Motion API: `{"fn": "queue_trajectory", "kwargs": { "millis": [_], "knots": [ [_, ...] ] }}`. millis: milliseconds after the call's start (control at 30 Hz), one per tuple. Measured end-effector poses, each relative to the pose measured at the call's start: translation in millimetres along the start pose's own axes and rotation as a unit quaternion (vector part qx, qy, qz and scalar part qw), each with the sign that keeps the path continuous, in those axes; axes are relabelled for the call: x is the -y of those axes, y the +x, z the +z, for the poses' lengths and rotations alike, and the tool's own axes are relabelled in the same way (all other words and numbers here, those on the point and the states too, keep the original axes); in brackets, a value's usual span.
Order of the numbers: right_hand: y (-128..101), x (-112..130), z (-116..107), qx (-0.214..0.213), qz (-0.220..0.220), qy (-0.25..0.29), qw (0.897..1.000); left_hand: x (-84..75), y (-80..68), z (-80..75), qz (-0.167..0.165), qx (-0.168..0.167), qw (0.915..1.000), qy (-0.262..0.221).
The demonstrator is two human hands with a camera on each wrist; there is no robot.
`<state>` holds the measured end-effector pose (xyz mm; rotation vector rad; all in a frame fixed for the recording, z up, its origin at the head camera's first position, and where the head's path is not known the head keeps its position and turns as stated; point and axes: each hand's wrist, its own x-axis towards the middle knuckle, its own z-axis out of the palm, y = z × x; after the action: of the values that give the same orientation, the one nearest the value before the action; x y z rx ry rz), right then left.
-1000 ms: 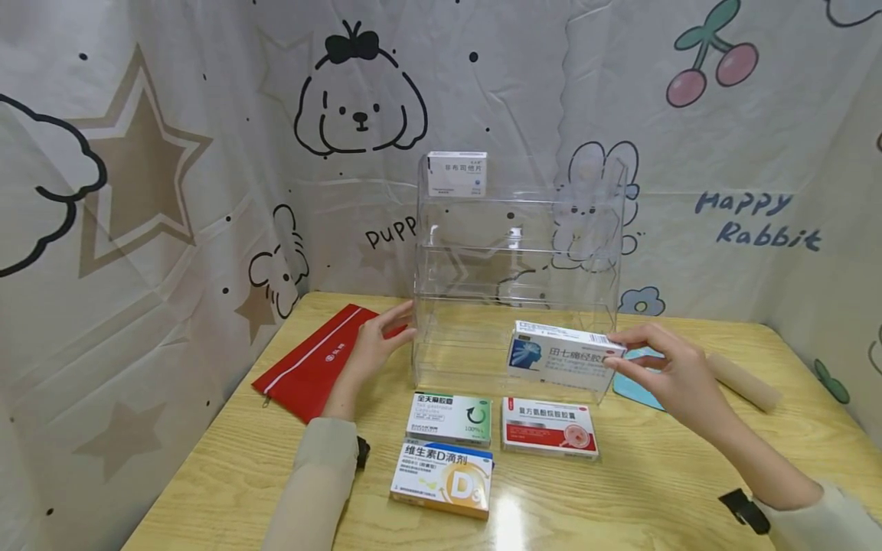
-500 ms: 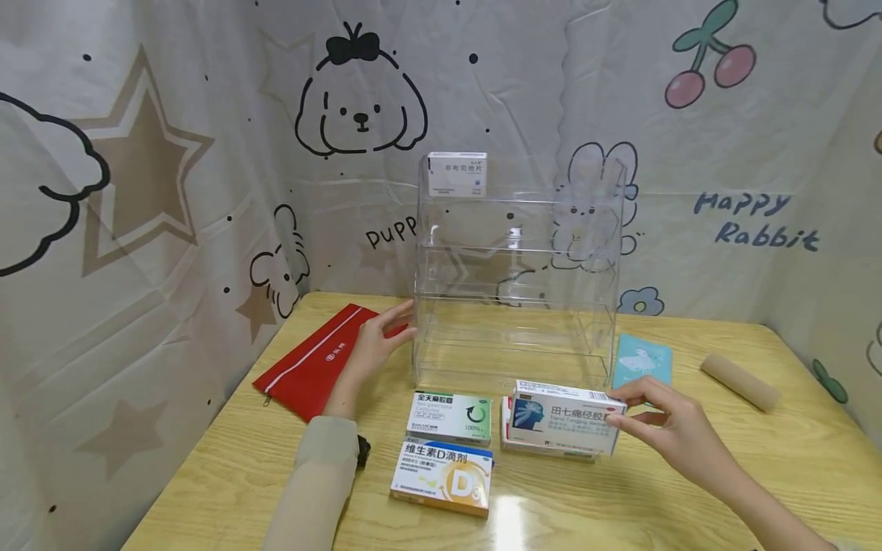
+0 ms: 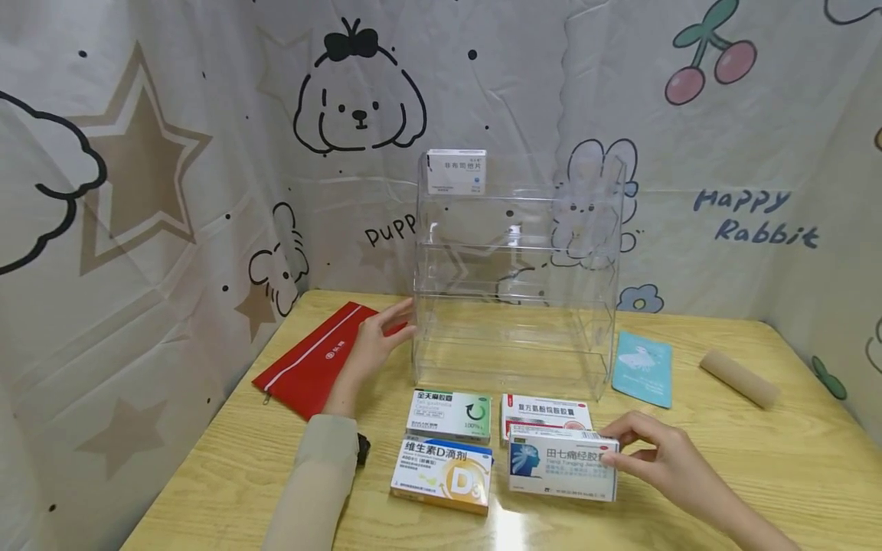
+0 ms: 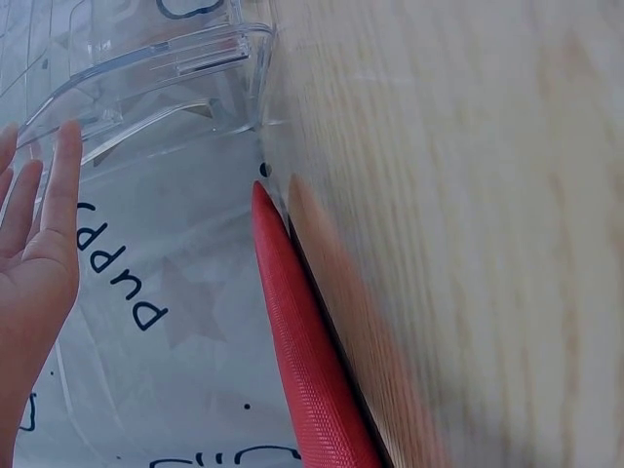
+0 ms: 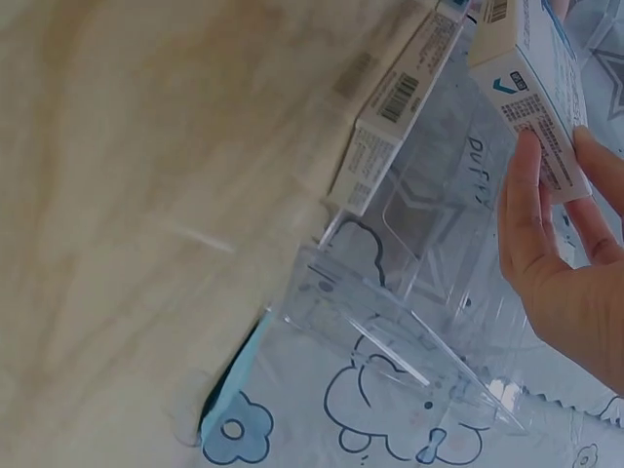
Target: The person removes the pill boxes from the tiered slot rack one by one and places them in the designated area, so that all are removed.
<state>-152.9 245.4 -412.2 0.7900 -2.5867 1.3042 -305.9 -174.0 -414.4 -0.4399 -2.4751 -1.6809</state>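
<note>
My right hand (image 3: 658, 463) pinches the right end of a white medicine box with a blue head picture (image 3: 561, 465). In the right wrist view this medicine box (image 5: 531, 83) is held between thumb and fingers. Just behind it lies a red-and-white medicine box (image 3: 547, 411), partly hidden. My left hand (image 3: 379, 340) has its fingers extended at the left side of a clear tiered rack (image 3: 510, 367); whether they touch it I cannot tell. The left wrist view shows the left hand (image 4: 39, 263) with straight fingers beside the rack (image 4: 185, 58).
A green-and-white box (image 3: 449, 415) and a yellow vitamin D box (image 3: 442, 476) lie in front of the rack. One small white box (image 3: 456, 172) stands on its top tier. A red zip pouch (image 3: 313, 360) is left, a teal packet (image 3: 642, 369) and cardboard tube (image 3: 739, 379) right.
My right hand has brought the white medicine box from in front of the rack's lower right toward me, down past the red-and-white box. The left hand has stayed in place.
</note>
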Motion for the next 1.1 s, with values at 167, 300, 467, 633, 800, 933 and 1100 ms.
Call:
{"fn": "queue_trajectory", "kwargs": {
  "millis": [167,300,467,633,800,933,1100],
  "knots": [
    [-2.7,-4.9,2.8,0.046,0.002,0.019,0.999,-0.6,0.3,-0.2,-0.005,-0.002,1.0,0.006],
    [-4.5,-7.4,2.8,0.069,0.013,0.02,0.997,-0.6,0.3,-0.3,-0.006,-0.002,1.0,0.006],
    [-5.3,-10.9,4.8,0.095,0.027,0.016,0.995,-1.6,0.2,-0.5,-0.008,-0.002,1.0,0.006],
    [-5.1,-18.4,6.8,0.105,0.014,-0.004,0.994,-1.9,0.6,-0.3,-0.006,-0.007,0.9999,0.004],
    [-4.5,-21.7,7.7,0.125,0.041,-0.019,0.991,-2.9,-0.2,-0.5,-0.004,-0.005,1.0,0.006],
    [-3.6,-21.0,8.7,0.141,0.06,-0.023,0.988,-2.3,-0.4,-0.3,-0.005,-0.004,1.0,0.005],
    [-2.4,-21.0,10.9,0.137,0.06,-0.039,0.988,-0.2,0.6,0.3,-0.006,-0.003,1.0,0.001]
  ]
}}
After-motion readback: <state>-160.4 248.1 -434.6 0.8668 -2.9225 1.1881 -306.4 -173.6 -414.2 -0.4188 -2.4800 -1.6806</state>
